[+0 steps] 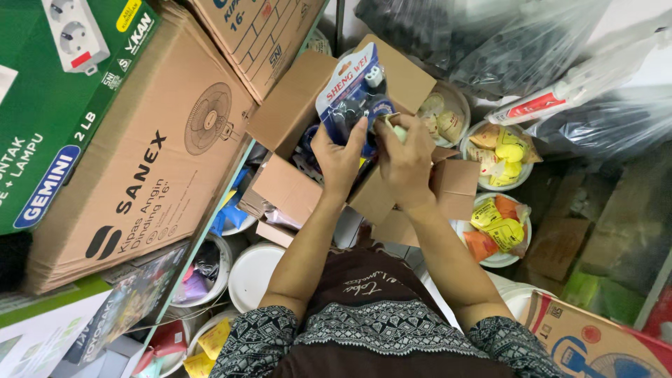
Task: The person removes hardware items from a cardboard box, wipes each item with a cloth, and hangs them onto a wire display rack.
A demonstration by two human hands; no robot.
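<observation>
Patterned sleeves (381, 336) lie closest to the lens, and two bare forearms run up from them to the grip. Largest in sight is the brown fan carton (150, 154), well off to the left of the grip, with a green box (42, 105) above it. Directly under the grip sits an open cardboard box (294, 112), its flaps spread. To the right of the grip stand white bowls (498, 150) of yellow and orange packets, and above them dark plastic bags (490, 35). Left hand (341, 157) is closed on the lower edge of a blue blister pack (353, 87), which stands upright above the box opening. Right hand (404, 157), touching the left, pinches a small pale-green object (397, 130) just beside the pack.
</observation>
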